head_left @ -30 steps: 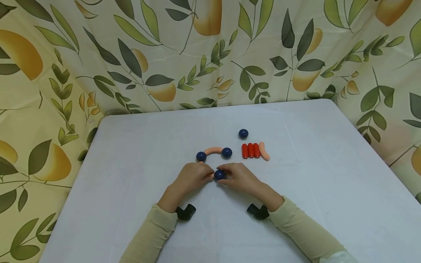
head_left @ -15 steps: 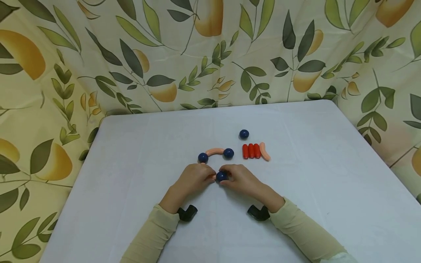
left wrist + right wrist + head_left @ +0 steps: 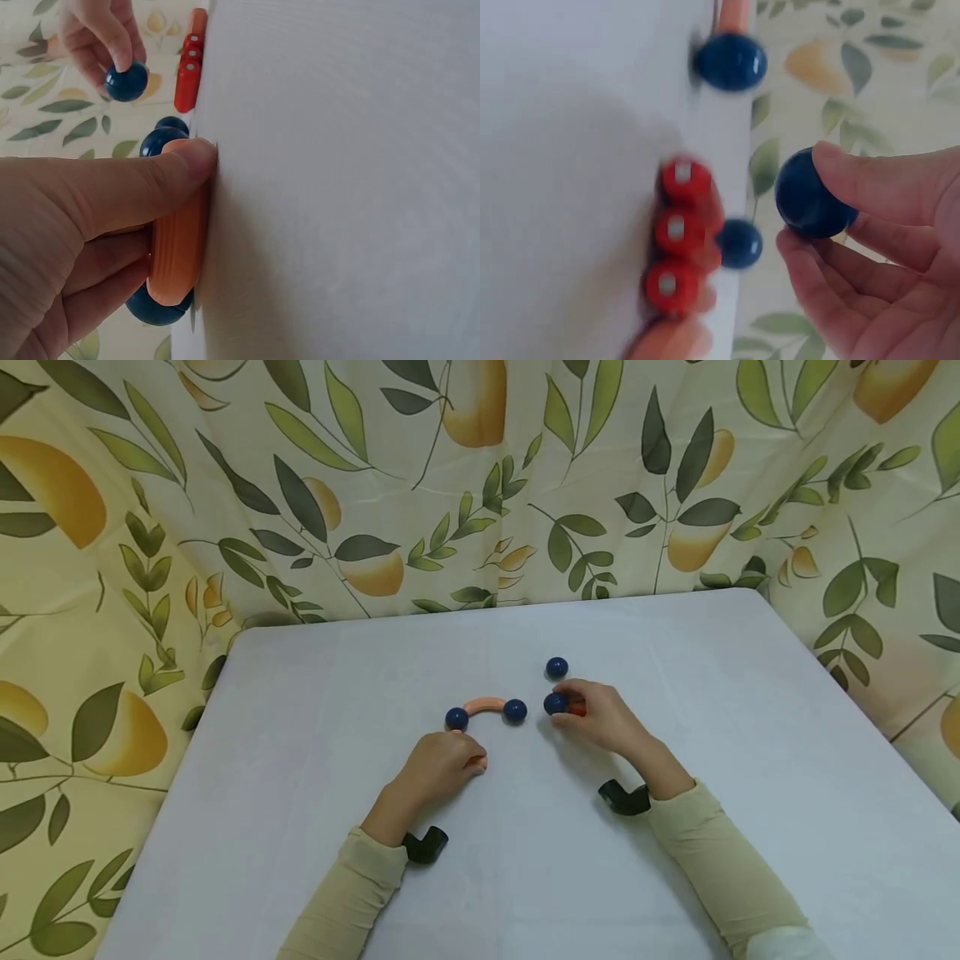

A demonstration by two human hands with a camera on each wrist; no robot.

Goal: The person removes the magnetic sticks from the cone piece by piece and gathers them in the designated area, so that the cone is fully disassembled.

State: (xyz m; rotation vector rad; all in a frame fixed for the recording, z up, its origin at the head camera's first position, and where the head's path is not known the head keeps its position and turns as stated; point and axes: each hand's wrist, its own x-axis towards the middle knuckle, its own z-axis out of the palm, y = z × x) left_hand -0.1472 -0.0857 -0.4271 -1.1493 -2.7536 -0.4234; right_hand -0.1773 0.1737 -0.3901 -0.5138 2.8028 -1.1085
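Observation:
My left hand (image 3: pixel 438 767) pinches a curved peach-coloured rod (image 3: pixel 178 244) between thumb and fingers, low over the table. Just beyond it, an arched peach rod (image 3: pixel 485 704) joins two dark blue balls, a left one (image 3: pixel 457 719) and a right one (image 3: pixel 514 712). The held rod appears to reach the left ball, though my fingers hide much of it. With thumb and fingertips, my right hand (image 3: pixel 606 714) holds another blue ball (image 3: pixel 810 193) above the table. Beneath and beside that hand lie several short red rods (image 3: pixel 676 229) with pale metallic end dots.
A loose blue ball (image 3: pixel 557 667) sits behind the right hand. Beside the red rods lies another peach rod (image 3: pixel 671 341). A white cloth covers the table (image 3: pixel 337 685), and a leaf-patterned curtain (image 3: pixel 480 485) hangs behind. Dark wrist-camera mounts (image 3: pixel 425 845) project from both wrists.
My right hand has drawn the blue ball away from the left hand's rod and carried it up and right, over the red rods. The left hand stays nearly in place, holding the rod.

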